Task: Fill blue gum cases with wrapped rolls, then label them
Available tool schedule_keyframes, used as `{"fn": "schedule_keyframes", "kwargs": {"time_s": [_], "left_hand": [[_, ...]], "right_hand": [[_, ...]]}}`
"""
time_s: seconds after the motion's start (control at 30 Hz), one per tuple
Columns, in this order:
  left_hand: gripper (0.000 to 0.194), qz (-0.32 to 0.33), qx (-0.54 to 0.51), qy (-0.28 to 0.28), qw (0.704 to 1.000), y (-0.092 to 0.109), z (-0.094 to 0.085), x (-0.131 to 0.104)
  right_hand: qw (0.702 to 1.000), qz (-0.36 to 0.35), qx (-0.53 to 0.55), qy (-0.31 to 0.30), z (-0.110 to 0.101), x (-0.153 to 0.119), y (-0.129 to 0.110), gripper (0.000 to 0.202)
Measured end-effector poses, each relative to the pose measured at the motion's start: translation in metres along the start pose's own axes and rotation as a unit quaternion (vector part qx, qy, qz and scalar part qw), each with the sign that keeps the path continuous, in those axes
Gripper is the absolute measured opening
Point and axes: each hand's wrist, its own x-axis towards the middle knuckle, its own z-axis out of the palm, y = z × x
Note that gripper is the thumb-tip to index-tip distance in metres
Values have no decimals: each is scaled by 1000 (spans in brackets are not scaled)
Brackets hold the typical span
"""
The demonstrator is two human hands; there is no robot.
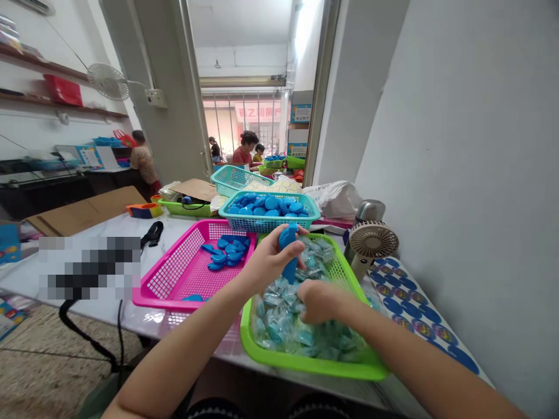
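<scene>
My left hand is closed around a blue plastic case, which looks opened out, held above the green basket. My right hand is just below and to the right of it, over the small clear-wrapped packets in that basket. Its fingers are curled in, and whatever they pinch is hidden. To the left, a pink basket holds several blue case pieces. Behind the green basket, a turquoise basket is heaped with round blue cases.
At right stand a small fan and a sheet of round stickers, beside the wall. A tape dispenser and a black strap lie on the left of the table. Other people sit beyond the doorway; another person is at left.
</scene>
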Motion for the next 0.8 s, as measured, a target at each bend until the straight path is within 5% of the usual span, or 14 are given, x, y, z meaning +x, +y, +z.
{"fn": "schedule_keyframes", "kwargs": {"time_s": [0.13, 0.27, 0.47, 0.7, 0.8], "left_hand": [[49, 26, 57, 47, 997, 14, -6, 8], [30, 0, 134, 8, 991, 36, -13, 13], [21, 30, 221, -25, 974, 54, -1, 15], [19, 133, 225, 46, 964, 43, 7, 10], [16, 192, 217, 90, 953, 36, 12, 10]], "right_hand": [[989, -73, 109, 72, -41, -31, 18, 14], [943, -98, 238, 211, -67, -63, 23, 26], [799, -121, 421, 412, -60, -78, 19, 30], [778, -160, 336, 506, -56, -72, 16, 27], [747, -162, 368, 530, -50, -67, 13, 22]]}}
